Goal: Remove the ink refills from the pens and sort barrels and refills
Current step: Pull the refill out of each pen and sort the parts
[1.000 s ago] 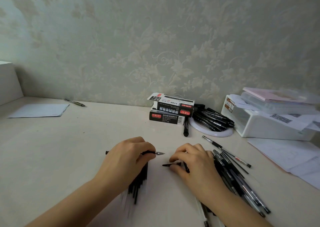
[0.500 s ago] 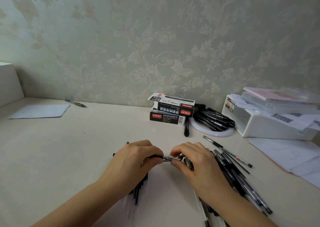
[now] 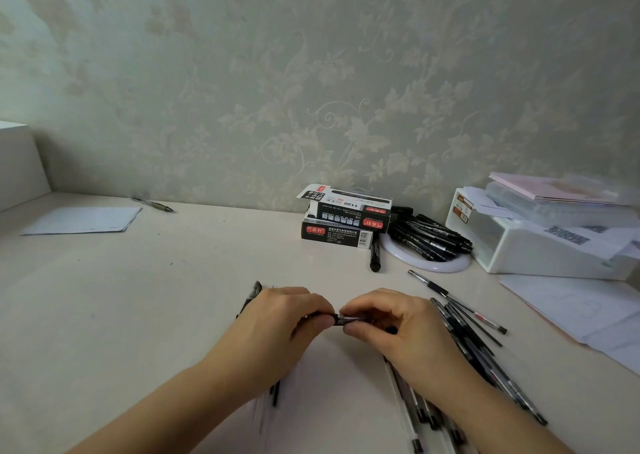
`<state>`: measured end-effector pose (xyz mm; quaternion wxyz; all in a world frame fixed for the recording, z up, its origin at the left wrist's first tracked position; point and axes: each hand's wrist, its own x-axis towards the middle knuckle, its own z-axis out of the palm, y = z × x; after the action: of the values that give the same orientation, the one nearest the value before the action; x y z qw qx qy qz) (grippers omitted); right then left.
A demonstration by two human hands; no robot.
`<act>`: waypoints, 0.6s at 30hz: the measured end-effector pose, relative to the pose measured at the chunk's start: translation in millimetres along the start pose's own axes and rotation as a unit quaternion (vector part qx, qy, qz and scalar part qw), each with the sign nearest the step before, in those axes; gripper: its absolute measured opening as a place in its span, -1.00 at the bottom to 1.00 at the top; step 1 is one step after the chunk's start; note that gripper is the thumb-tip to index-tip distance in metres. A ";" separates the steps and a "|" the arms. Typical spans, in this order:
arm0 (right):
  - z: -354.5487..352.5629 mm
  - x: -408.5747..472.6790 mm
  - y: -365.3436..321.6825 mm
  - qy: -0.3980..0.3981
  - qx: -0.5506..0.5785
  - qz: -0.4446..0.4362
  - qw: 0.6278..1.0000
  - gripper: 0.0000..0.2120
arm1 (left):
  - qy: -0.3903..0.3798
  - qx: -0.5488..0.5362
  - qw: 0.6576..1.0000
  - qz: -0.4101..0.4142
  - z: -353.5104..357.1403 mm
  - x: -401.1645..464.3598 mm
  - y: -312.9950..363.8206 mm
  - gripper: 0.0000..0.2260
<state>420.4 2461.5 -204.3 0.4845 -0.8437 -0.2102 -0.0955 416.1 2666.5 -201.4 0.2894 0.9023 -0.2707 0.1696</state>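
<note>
Pen (image 3: 341, 318) — one, pinched between left hand (image 3: 277, 329) and right hand (image 3: 398, 329).

One head-worn camera looks forward and down — close over the desk (image 3: 145, 301), facing the wall (image 3: 311, 72).

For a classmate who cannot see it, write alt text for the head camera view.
Two hands meet at the desk's centre, left hand and right hand gripping opposite ends of one black pen. Loose pens lie to the right; stacked pen boxes stand by the wall behind.
</note>
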 end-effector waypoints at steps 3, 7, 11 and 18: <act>-0.6 -0.2 -3.1 -0.003 0.028 0.026 0.999 -0.79 | 0.002 -0.008 1.000 -0.003 -1.1 -0.2 3.2 -0.89; -1.5 0.9 -6.7 0.007 0.040 0.030 0.999 -0.77 | 0.019 -0.024 0.999 -0.008 -0.6 0.3 9.3 -0.87; -1.6 1.8 -9.9 0.016 0.053 0.032 0.998 -0.78 | 0.034 -0.029 0.999 -0.004 -1.1 1.4 12.6 -0.87; -2.9 2.5 -12.5 0.017 0.021 0.000 1.000 -0.79 | 0.052 -0.043 0.998 -0.008 -1.7 0.6 12.4 -0.88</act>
<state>417.1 2465.2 -192.2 0.5054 -0.8317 -0.2040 -0.1058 409.0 2658.8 -194.5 0.3431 0.8812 -0.2546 0.2023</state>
